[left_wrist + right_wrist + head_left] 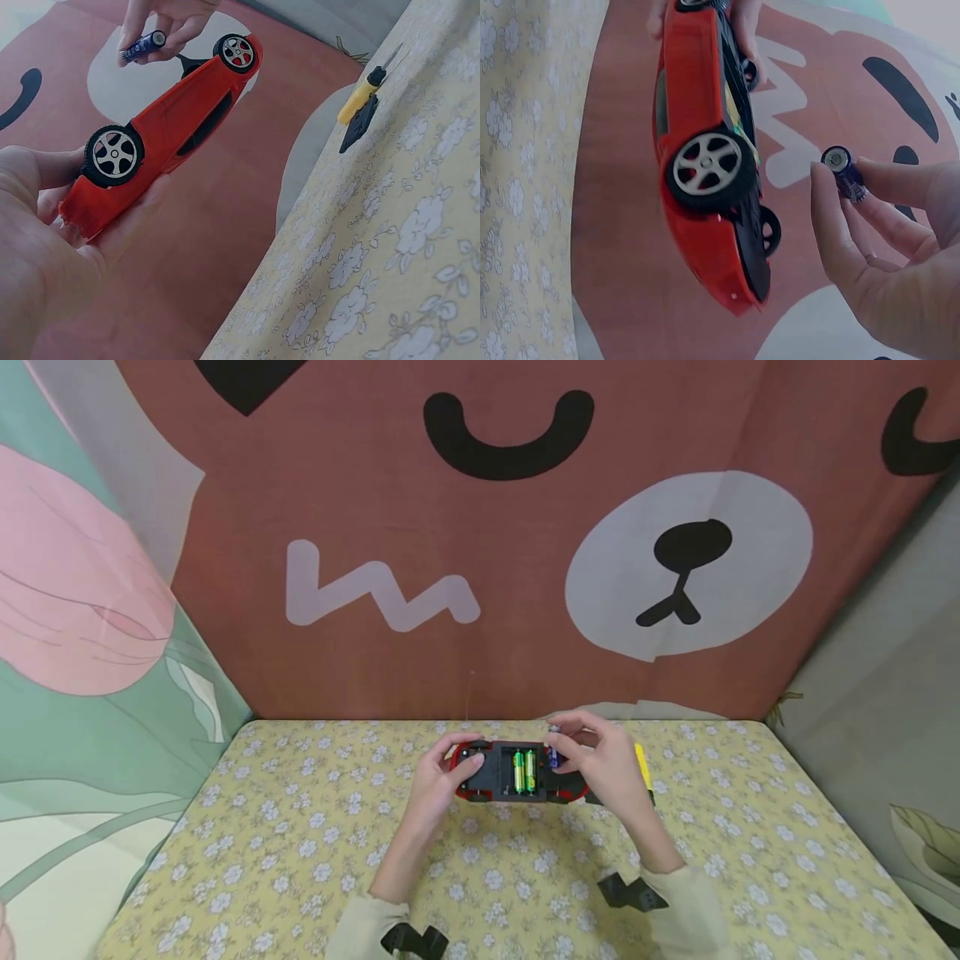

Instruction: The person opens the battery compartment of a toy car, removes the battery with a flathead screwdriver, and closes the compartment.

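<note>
A red toy car is held upside down above the table, its black underside facing up. My left hand grips one end of it, thumb on the underside. Two green batteries lie side by side in the open battery compartment. My right hand pinches a dark blue battery between thumb and fingers, over the car's other end. In the right wrist view, this battery is apart from the car, beside its wheels. The left wrist view shows the car's red side and two silver-spoked wheels.
A yellow-handled screwdriver lies on the table beyond my right hand, with a flat black piece beside it. The table has a yellow flowered cloth. A brown cartoon-bear curtain hangs right behind the table's back edge.
</note>
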{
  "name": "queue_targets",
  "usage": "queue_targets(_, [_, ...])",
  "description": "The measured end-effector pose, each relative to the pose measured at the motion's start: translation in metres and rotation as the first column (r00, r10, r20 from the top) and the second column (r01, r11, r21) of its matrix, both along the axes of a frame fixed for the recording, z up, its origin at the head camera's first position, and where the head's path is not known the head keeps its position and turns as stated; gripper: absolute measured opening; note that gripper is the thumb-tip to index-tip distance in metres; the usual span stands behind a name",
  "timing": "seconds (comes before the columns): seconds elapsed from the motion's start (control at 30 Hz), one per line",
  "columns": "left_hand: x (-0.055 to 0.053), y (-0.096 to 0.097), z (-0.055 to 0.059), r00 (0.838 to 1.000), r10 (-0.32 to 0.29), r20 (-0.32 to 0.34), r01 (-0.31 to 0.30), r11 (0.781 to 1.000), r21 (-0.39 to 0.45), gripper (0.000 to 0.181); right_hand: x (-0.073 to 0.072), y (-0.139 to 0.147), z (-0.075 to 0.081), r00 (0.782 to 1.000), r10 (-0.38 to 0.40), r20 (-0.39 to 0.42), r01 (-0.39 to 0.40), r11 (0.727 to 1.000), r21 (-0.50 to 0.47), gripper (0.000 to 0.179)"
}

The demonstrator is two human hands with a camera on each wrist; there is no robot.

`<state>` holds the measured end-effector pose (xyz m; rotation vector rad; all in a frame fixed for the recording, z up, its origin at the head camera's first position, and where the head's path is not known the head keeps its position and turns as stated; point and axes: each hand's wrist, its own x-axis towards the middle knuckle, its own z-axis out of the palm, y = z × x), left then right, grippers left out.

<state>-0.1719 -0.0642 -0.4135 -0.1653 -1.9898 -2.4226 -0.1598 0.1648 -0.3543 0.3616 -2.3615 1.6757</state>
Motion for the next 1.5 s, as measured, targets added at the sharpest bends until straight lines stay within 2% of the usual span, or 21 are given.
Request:
queue_targets(0.17, [-0.001, -0.001, 0.001, 1.000, 0.015, 0.001, -0.015, 1.000, -0.010, 0.036, -0.002, 0.006, 0.002, 1.000, -0.011, 0.017, 0.012, 0.999, -0.032, 0.019])
queue_targets(0.47, [-0.002, -0.005, 0.001, 1.000, 0.011, 0.010, -0.011, 0.999, 0.034, 0.034, -0.006, 0.014, 0.001, 0.995, -0.098, -0.006, 0.098, 0.995, 0.026, 0.019])
queue_targets(0.63, [-0.003, -0.007, 0.002, 1.000, 0.018, 0.021, -0.019, 0.999, 0.041, 0.039, -0.007, 0.019, 0.002, 0.994, -0.113, 0.012, 0.113, 0.994, 0.010, 0.020])
queue_targets(0.9, [-0.003, -0.012, 0.005, 0.998, 0.045, 0.032, -0.047, 0.996, 0.072, 0.034, -0.010, 0.025, 0.002, 0.992, -0.121, 0.038, 0.121, 0.993, -0.007, 0.023])
queue_targets(1.27, [-0.007, -0.019, 0.001, 0.997, 0.073, 0.017, -0.074, 0.996, 0.058, 0.038, -0.019, 0.028, -0.007, 0.988, -0.140, 0.071, 0.142, 0.990, -0.015, 0.023])
queue_targets(1.5, [-0.008, -0.020, 0.002, 0.997, 0.081, -0.018, -0.079, 0.995, 0.064, 0.035, -0.029, 0.030, -0.018, 0.979, -0.146, 0.139, 0.152, 0.988, -0.030, 0.023])
